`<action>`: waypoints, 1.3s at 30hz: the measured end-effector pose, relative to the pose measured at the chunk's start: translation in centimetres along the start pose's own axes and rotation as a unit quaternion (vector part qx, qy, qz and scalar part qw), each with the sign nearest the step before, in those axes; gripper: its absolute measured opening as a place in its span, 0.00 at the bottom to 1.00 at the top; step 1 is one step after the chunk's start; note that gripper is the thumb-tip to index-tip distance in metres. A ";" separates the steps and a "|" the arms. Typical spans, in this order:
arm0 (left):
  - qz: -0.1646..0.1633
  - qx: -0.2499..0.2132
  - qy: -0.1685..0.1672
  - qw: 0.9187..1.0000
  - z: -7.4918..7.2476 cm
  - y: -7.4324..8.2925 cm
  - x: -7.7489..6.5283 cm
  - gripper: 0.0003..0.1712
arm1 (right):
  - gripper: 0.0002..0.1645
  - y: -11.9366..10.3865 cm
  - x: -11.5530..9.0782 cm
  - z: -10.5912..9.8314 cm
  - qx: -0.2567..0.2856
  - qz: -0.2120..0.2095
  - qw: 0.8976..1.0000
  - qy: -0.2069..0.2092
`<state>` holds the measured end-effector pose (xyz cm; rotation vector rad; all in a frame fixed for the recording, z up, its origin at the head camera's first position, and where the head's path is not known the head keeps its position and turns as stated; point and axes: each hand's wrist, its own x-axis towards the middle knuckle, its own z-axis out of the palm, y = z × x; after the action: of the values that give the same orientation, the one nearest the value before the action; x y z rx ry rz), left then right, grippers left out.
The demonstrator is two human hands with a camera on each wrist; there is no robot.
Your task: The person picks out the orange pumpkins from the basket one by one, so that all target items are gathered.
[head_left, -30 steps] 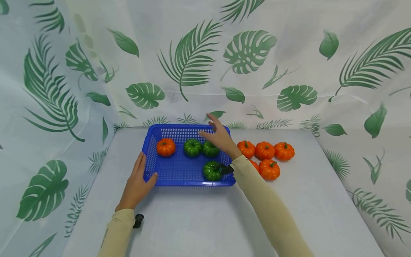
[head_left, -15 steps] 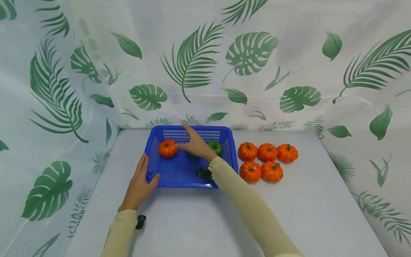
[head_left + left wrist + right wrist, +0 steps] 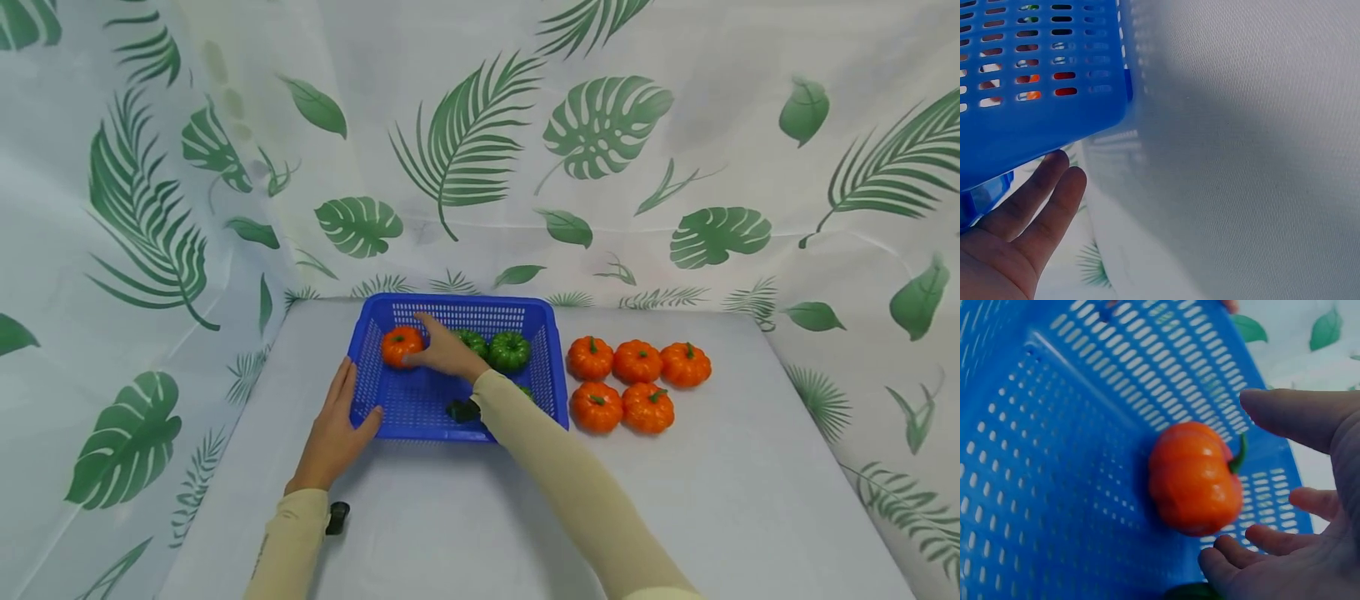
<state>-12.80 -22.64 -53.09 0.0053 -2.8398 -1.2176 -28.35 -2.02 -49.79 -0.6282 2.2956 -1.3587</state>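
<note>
A blue plastic basket point(image 3: 405, 432) with slotted walls stands on the table. My left hand point(image 3: 335, 437) rests at its front left corner, fingers straight along the rim; the left wrist view shows two fingers point(image 3: 1054, 209) straight below the rim. Inside, an orange mini pumpkin point(image 3: 399, 343) sits near the back left. My right hand point(image 3: 447, 353) hovers over it, thumb and fingers spread on either side. In the right wrist view a gap shows between that hand point(image 3: 1329, 562) and the pumpkin point(image 3: 1191, 478). Green pumpkins point(image 3: 510, 351) lie to the right, one mostly hidden by my sleeve.
Several orange pumpkins point(image 3: 637, 362) stand in two rows on the white table point(image 3: 750, 467), right of the basket. A leaf-printed curtain point(image 3: 480, 150) encloses the back and sides. A dark wrist device point(image 3: 337, 518) is at my left sleeve.
My right hand has moved left across the basket, from above the green pumpkins to the orange one. The left hand stays at the corner. The whole view has shifted slightly.
</note>
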 end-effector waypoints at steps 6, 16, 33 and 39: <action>0.013 -0.007 0.008 1.000 0.1 -0.3 0.1 0.53 | 0.56 0.0 1.2 1.6 -0.010 0.031 0.999 0.013; 0.013 -0.020 0.012 1.000 0.6 0.2 -0.2 0.54 | 0.49 1.2 2.3 3.1 -0.063 0.054 0.994 0.077; 0.015 -0.003 0.013 1.000 0.1 -0.1 0.0 0.53 | 0.45 -0.3 1.5 1.3 -0.108 -0.003 0.992 0.064; 0.012 0.003 0.007 1.000 -0.1 0.0 -0.1 0.53 | 0.45 -1.0 -0.4 -0.5 -0.066 -0.026 0.995 0.071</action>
<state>-12.69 -22.69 -53.06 -0.0206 -2.8237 -1.1997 -28.11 -1.85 -48.61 -0.6553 2.5145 -1.3215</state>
